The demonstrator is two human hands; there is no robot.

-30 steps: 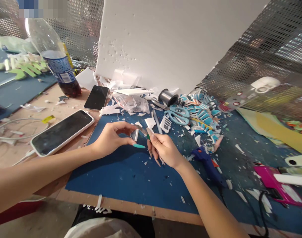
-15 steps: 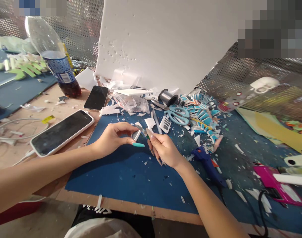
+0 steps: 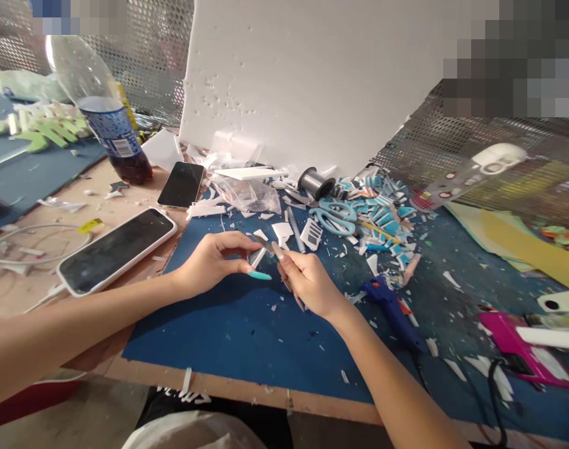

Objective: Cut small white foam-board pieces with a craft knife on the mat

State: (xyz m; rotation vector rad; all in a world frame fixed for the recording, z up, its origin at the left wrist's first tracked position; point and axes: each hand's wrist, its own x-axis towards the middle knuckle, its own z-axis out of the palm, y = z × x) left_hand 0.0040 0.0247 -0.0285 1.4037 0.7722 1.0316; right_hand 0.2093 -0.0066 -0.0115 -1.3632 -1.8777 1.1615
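Note:
My left hand (image 3: 215, 260) pinches a small white-and-grey piece (image 3: 257, 257) between thumb and fingers; a long turquoise nail shows on the thumb. Closed around a slim craft knife (image 3: 269, 247) with a bit of green at its grip is my right hand (image 3: 307, 277). Its thin grey blade points left and meets or nearly meets the top of the piece; exact contact is too small to tell. Both hands hover above the blue mat (image 3: 237, 337). Just beyond them lie white scraps (image 3: 283, 232), a grey pen (image 3: 296, 229) and a slotted white piece (image 3: 311, 234).
Light-blue scissors (image 3: 333, 217), a wire spool (image 3: 316, 183) and a heap of blue-white offcuts (image 3: 382, 206) lie behind. A blue glue gun (image 3: 394, 315) rests at right. Two phones, one white-cased (image 3: 118, 252) and one dark (image 3: 181, 184), and a soda bottle (image 3: 113, 137) occupy the left.
My right hand has shifted slightly up and left, and the knife blade now lies further over the small piece. The left hand stays nearly still.

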